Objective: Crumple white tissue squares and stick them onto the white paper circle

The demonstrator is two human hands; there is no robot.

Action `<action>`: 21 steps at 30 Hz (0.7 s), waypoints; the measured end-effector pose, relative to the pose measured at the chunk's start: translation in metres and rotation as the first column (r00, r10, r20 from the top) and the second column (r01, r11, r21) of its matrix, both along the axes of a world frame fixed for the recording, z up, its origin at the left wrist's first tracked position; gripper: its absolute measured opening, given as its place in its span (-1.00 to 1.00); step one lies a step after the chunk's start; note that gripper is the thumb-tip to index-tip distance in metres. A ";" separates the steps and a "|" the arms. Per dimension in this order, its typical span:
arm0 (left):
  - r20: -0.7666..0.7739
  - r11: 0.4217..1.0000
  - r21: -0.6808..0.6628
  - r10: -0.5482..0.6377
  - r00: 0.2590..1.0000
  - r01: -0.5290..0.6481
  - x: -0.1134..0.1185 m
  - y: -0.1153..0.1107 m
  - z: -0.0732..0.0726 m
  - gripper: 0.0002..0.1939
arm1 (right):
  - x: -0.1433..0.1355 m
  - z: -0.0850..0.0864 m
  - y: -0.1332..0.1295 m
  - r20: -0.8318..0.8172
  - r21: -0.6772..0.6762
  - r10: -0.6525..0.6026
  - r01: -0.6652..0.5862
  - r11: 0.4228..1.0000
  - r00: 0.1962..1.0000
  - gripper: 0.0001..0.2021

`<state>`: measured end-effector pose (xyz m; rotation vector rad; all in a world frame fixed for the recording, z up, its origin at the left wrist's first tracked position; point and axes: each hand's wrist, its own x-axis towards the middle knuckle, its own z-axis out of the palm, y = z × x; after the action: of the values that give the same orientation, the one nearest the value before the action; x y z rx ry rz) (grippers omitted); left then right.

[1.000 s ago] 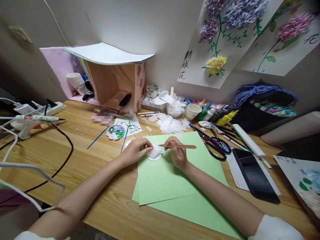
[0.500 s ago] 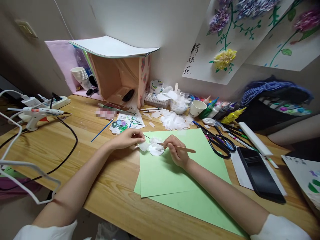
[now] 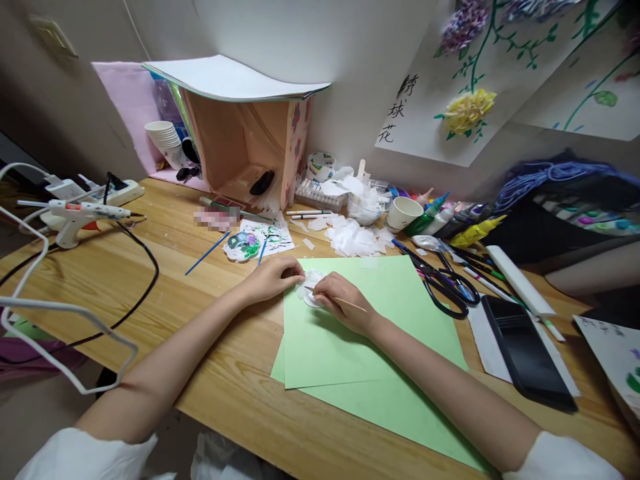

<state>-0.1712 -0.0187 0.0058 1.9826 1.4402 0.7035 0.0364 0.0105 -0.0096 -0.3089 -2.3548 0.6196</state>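
My right hand [image 3: 345, 303] is closed around a wooden craft stick [image 3: 353, 306], now seen nearly edge-on. The stick's tip is at a small white round piece topped with crumpled white paper [image 3: 311, 293], which lies near the far left corner of the upper green sheet [image 3: 350, 360]. From the left, my left hand [image 3: 274, 277] reaches to the same piece with thumb and fingers pinched at its edge. A scrap of thin white paper seems to be between those fingertips, mostly hidden by them.
Behind the green sheets lies a pile of white paper scraps [image 3: 355, 237], with a paper cup [image 3: 404, 213] beside it. Black-handled scissors [image 3: 440, 287] and a phone [image 3: 527, 353] lie to the right. A glue gun [image 3: 75, 220] and its cables occupy the left.
My left hand has moved right, bringing the white paper scrap against the round piece. My right hand has turned the craft stick edge-on and closer over the piece. The view has shifted slightly.
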 end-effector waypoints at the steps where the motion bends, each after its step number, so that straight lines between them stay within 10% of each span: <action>1: -0.001 1.000 0.000 0.002 1.000 -0.002 0.000 0.000 -0.001 -0.81 | 0.000 0.000 0.000 0.013 0.003 -0.010 0.010 1.000 1.000 -0.89; 21: 0.057 0.998 0.011 0.069 0.996 -0.069 0.005 0.002 -0.008 -0.78 | -0.003 -0.005 0.001 0.084 0.071 -0.127 0.121 0.990 0.988 -0.88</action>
<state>-0.1665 -0.0162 -0.0022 1.9149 1.4797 0.7948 0.0329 0.0111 -0.0141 -0.4575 -2.4128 0.4765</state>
